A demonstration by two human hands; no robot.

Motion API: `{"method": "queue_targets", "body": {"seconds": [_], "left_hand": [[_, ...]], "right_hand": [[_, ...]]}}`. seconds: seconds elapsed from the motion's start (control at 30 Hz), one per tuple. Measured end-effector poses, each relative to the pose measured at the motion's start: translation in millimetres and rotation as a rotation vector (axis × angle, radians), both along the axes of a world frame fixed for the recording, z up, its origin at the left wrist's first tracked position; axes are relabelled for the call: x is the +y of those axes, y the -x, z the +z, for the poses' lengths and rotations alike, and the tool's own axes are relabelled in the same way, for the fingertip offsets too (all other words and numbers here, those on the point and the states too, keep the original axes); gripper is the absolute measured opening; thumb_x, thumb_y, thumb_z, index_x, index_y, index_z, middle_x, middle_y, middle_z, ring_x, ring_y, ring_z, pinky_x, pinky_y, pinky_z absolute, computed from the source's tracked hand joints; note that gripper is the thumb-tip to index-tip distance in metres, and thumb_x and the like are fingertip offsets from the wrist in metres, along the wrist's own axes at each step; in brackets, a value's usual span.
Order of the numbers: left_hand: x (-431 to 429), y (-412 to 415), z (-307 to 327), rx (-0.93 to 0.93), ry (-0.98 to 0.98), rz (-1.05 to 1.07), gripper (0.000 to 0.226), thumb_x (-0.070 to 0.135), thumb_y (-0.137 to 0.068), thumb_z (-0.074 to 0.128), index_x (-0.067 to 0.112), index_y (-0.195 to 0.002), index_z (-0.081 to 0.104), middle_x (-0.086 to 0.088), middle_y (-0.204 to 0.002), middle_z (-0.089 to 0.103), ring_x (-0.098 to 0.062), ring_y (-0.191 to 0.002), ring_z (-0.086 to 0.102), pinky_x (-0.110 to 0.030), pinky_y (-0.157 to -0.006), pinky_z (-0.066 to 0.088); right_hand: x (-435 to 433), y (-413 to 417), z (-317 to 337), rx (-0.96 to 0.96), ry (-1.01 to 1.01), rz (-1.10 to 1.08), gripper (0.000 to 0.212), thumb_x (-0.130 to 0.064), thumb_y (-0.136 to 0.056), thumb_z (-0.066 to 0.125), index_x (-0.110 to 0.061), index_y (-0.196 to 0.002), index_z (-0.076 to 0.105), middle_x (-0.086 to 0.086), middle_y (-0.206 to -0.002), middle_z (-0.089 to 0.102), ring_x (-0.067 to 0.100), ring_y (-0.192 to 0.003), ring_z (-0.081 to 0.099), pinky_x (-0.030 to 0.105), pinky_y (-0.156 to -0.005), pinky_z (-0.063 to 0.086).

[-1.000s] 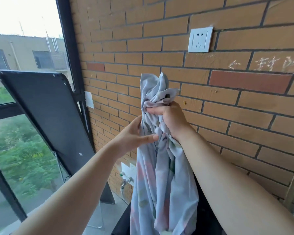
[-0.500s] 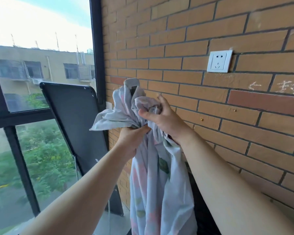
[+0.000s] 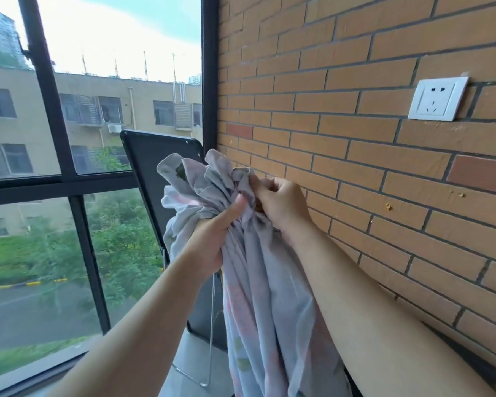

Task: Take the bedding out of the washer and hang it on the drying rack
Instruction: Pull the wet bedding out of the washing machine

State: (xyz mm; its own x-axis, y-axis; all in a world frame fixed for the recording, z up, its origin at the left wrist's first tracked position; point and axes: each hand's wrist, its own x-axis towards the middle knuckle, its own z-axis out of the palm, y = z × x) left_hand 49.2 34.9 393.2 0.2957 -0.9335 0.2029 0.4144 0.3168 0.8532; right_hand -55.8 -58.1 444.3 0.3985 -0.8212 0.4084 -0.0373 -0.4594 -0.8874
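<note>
Near the wall [image 3: 355,167], curled fingers [image 3: 273,187] clench bunched bedding [image 3: 265,296].

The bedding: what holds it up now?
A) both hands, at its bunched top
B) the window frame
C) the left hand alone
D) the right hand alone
A: the left hand and the right hand both grip the bunched top of the bedding, which hangs down between the arms.
</note>
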Motion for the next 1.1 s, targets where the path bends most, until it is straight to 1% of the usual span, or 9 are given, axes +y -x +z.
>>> {"method": "queue_targets", "body": {"seconds": [0.17, 0.37, 0.43, 0.53, 0.6, 0.73, 0.87, 0.97, 1.1], "left_hand": [[21.9, -31.6, -12.9, 0.060, -0.146, 0.352, 0.035, 0.016, -0.085, 0.076, 0.002, -0.117, 0.072, -0.021, -0.117, 0.072, -0.033, -0.104, 0.071, -0.052, -0.102, 0.052], [54.5, -67.8, -5.9, 0.192, -0.112, 0.386, 0.037, 0.017, -0.087, 0.070, 0.003, -0.120, 0.069, -0.019, -0.111, 0.072, -0.031, -0.091, 0.071, -0.042, -0.083, 0.060], [65.0, -80.5, -4.5, 0.214, -0.066, 0.355, 0.028, 0.020, -0.087, 0.066, 0.007, -0.111, 0.069, -0.015, -0.099, 0.070, -0.028, -0.086, 0.068, -0.047, -0.095, 0.052], [80.4, -98.0, -7.8, 0.269, 0.000, 0.373, 0.018, 0.023, -0.097, 0.056, 0.012, -0.092, 0.069, -0.008, -0.084, 0.068, -0.022, -0.080, 0.066, -0.038, -0.085, 0.055], [90.0, -111.9, -12.8, 0.319, 0.031, 0.410, 0.026, 0.029, -0.101, 0.053, 0.014, -0.092, 0.073, -0.007, -0.090, 0.072, -0.021, -0.084, 0.070, -0.037, -0.086, 0.056], [116.4, -148.4, -34.6, 0.259, -0.072, 0.372, 0.068, 0.070, -0.092, 0.046, 0.019, -0.134, 0.063, -0.009, -0.134, 0.065, -0.024, -0.124, 0.062, -0.047, -0.111, 0.043], [136.3, -134.7, -91.3, -0.212, -0.305, 0.180, 0.131, 0.095, -0.048, 0.063, 0.029, -0.156, 0.028, -0.006, -0.156, 0.042, -0.024, -0.147, 0.035, -0.053, -0.121, 0.023], [121.4, -77.7, -118.9, -0.319, -0.299, 0.075, 0.104, 0.064, -0.060, 0.087, 0.006, -0.138, 0.051, -0.015, -0.136, 0.061, -0.033, -0.130, 0.055, -0.053, -0.111, 0.041], [96.6, -61.2, -114.7, 0.121, -0.410, 0.344, 0.058, 0.040, -0.065, 0.088, 0.005, -0.108, 0.072, -0.017, -0.108, 0.075, -0.031, -0.097, 0.072, -0.041, -0.088, 0.057]], "right_hand": [[2.7, -2.8, -30.2, -0.061, -0.436, 0.642, 0.036, -0.038, -0.098, 0.061, -0.011, -0.121, 0.067, 0.016, -0.110, 0.074, 0.026, -0.103, 0.071, 0.037, -0.093, 0.055], [20.3, -24.4, -142.9, 0.792, 0.028, 0.724, 0.137, -0.053, -0.057, 0.095, -0.045, -0.157, 0.001, -0.015, -0.156, 0.036, 0.013, -0.146, 0.033, 0.040, -0.119, 0.033], [39.0, -35.7, -171.1, 0.762, 0.043, 0.718, 0.123, -0.040, -0.063, 0.094, -0.036, -0.157, 0.015, -0.016, -0.150, 0.042, 0.004, -0.139, 0.041, 0.036, -0.113, 0.042], [62.6, -44.8, -180.2, 0.529, -0.141, 0.605, 0.044, -0.023, -0.077, 0.082, -0.028, -0.117, 0.065, -0.017, -0.094, 0.075, -0.003, -0.086, 0.068, 0.023, -0.077, 0.059], [70.0, -50.9, -175.5, 0.434, -0.158, 0.542, 0.018, -0.022, -0.084, 0.076, -0.024, -0.101, 0.070, -0.015, -0.080, 0.075, -0.004, -0.074, 0.068, 0.019, -0.067, 0.057], [81.0, -68.6, -152.7, 0.354, -0.126, 0.456, 0.027, -0.024, -0.081, 0.076, -0.032, -0.105, 0.066, -0.016, -0.093, 0.074, 0.000, -0.084, 0.070, 0.024, -0.076, 0.058], [72.9, -98.8, -96.5, 0.168, -0.092, 0.333, 0.040, -0.019, -0.074, 0.081, -0.023, -0.105, 0.057, -0.009, -0.099, 0.068, 0.008, -0.088, 0.066, 0.031, -0.076, 0.057], [78.4, -128.3, -52.1, 0.163, -0.044, 0.307, 0.053, -0.024, -0.073, 0.080, -0.018, -0.115, 0.050, -0.007, -0.101, 0.064, 0.010, -0.088, 0.064, 0.034, -0.073, 0.056], [83.0, -144.8, -38.3, 0.272, -0.236, 0.678, 0.047, -0.031, -0.082, 0.077, -0.013, -0.121, 0.058, 0.004, -0.108, 0.069, 0.012, -0.090, 0.067, 0.024, -0.067, 0.051]]}}
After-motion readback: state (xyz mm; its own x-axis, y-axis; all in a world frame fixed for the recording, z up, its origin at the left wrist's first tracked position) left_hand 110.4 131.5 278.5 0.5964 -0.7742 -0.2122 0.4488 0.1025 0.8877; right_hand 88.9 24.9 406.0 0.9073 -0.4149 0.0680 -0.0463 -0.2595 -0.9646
